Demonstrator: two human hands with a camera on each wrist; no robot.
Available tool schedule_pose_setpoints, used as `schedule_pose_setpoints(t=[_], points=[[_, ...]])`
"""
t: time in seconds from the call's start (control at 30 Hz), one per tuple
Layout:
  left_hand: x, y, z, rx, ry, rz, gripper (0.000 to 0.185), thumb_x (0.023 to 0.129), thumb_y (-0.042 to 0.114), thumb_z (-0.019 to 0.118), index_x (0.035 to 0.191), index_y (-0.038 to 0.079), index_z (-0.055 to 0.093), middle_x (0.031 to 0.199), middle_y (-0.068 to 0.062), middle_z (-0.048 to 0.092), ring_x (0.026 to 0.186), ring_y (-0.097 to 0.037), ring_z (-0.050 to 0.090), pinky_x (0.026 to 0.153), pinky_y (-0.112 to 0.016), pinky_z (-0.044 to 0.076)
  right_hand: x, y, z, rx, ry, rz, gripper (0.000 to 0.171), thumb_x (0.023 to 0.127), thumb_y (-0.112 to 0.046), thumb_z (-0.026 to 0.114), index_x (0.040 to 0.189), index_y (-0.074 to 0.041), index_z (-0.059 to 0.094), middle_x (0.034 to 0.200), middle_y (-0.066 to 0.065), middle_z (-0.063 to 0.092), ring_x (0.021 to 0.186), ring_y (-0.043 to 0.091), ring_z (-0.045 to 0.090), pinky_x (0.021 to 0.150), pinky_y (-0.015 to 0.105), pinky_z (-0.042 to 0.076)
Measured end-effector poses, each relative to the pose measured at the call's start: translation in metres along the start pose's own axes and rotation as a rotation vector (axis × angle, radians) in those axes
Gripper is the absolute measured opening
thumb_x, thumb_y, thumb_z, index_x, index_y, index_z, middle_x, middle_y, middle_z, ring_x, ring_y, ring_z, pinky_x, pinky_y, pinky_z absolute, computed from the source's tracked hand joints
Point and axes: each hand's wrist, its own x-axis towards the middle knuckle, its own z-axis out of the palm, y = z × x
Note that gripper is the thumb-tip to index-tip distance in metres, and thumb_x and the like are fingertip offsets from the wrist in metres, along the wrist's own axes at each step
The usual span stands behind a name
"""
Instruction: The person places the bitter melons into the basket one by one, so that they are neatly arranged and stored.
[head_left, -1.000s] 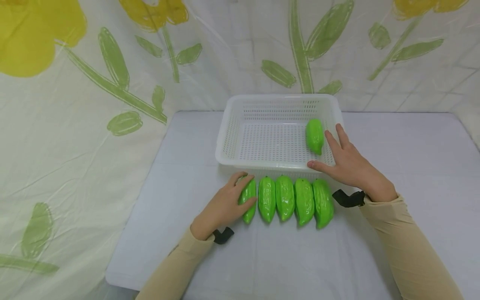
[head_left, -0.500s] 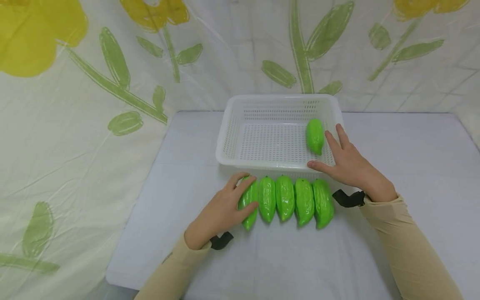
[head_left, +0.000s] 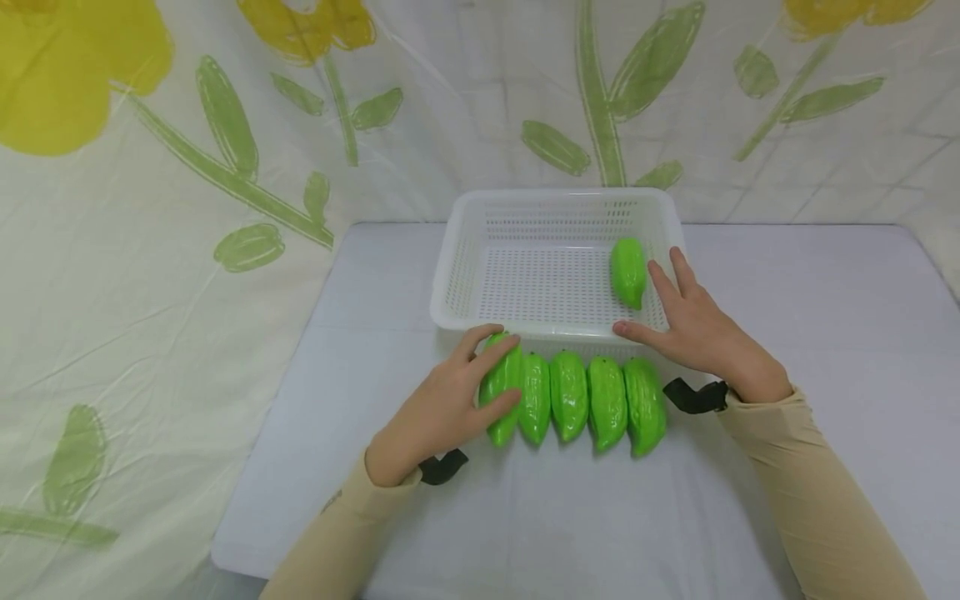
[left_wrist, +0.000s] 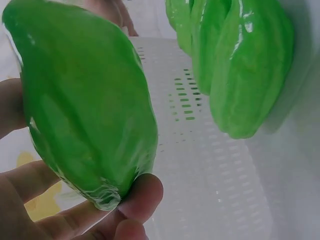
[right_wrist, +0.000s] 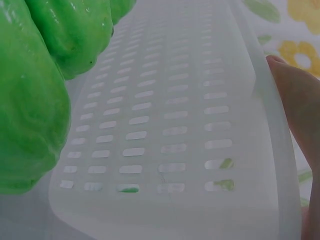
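I note the left hand (head_left: 442, 408) has its grip closed around the leftmost green gourd (head_left: 501, 387) of the row, thumb under the blunt lower end and fingers across the upper flank. That gourd sits at the left end of a line of five on the surface (head_left: 570, 517), its upper end raised and tilted toward the near rim of the white perforated basket (head_left: 457, 275). The four remaining gourds (head_left: 588, 398) lie side by side, touching, long axes running from me toward the basket. The held gourd's long axis follows the same line, leaning slightly left. A sixth gourd (head_left: 628, 272) lies inside the basket against its right wall, narrow end toward me.

The right hand (head_left: 693, 329) rests flat and spread on the basket's near right corner, holding nothing, fingers straight.

In my judgement the gourd is a glossy moulded plastic piece: light, rigid, ridged yet slick. In the left wrist view the skin (left_wrist: 85, 100) shows strong highlights, so I would expect slip under a loose pinch. The best hold is across the broad middle, fingers seated in the grooves, not at the tapered tip
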Motion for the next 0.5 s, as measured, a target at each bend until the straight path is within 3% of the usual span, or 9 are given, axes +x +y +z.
schedule_pose_setpoints(t=[0.27, 0.5], points=[[0.014, 0.002, -0.007, -0.013, 0.023, 0.023, 0.063, 0.101, 0.034, 0.068, 0.155, 0.011, 0.048, 0.158, -0.013, 0.04, 0.095, -0.023, 0.068, 0.085, -0.039, 0.061, 0.0, 0.0, 0.0, -0.004, 0.0, 0.002, 0.117, 0.094, -0.072, 0.059, 0.167, -0.006, -0.004, 0.17, 0.012, -0.03, 0.155, 0.058, 0.008, 0.118, 0.075, 0.02], [0.031, 0.002, -0.014, -0.039, 0.014, 0.009, 0.064, 0.1, 0.036, 0.068, 0.156, 0.011, 0.048, 0.158, -0.012, 0.039, 0.122, -0.028, 0.061, 0.098, -0.044, 0.057, 0.001, 0.001, 0.0, -0.006, -0.003, -0.002, 0.116, 0.094, -0.071, 0.059, 0.167, -0.006, -0.004, 0.169, 0.013, -0.03, 0.154, 0.059, 0.009, 0.118, 0.076, 0.021]])
